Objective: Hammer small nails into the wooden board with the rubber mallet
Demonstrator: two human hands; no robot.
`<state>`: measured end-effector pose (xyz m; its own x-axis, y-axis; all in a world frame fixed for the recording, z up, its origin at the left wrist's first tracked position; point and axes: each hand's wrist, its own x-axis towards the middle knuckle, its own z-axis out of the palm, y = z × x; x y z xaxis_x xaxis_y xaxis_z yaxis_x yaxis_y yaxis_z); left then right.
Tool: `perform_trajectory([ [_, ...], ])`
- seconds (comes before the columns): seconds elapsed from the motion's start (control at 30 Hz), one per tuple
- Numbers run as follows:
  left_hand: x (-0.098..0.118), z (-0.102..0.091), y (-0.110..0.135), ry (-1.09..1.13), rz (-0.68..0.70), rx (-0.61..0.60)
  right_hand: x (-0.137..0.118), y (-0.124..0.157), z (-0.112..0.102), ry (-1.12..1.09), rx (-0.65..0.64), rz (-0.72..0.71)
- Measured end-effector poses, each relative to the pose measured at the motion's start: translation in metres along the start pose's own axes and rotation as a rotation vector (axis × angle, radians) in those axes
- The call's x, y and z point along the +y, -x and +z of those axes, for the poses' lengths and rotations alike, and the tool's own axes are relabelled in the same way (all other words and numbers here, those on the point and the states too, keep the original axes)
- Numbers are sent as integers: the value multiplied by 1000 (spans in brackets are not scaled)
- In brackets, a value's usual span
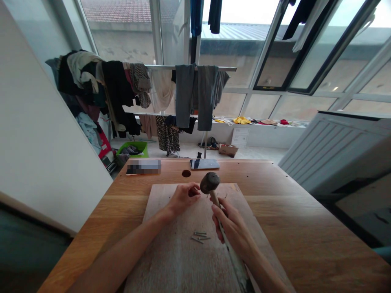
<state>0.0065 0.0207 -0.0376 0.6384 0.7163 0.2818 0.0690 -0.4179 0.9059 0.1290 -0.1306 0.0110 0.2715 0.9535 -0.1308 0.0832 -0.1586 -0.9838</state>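
Note:
My right hand (229, 223) is wrapped round the wooden handle of a hammer (210, 183), whose dark round head hangs just above the far part of a pale wooden board (171, 260). My left hand (184, 197) rests on the board right beside the hammer head, fingers pinched together on something too small to make out. Several loose nails (200, 236) lie on the board between my two forearms.
The board lies on a wooden table (305, 211) with a round hole (186, 173). A phone (204, 163) lies at the table's far edge. Beyond stand a clothes rack with hanging laundry (189, 93), a green basket (136, 148) and large windows.

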Motion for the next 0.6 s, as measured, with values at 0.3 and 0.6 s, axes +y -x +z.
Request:
perform_trajectory([
  [0.3, 4, -2, -1, -17, 17, -12, 6, 1, 5, 76, -16, 13],
  [0.6, 4, -2, -1, -31, 49, -22, 9, 5, 6, 139, -25, 32],
])
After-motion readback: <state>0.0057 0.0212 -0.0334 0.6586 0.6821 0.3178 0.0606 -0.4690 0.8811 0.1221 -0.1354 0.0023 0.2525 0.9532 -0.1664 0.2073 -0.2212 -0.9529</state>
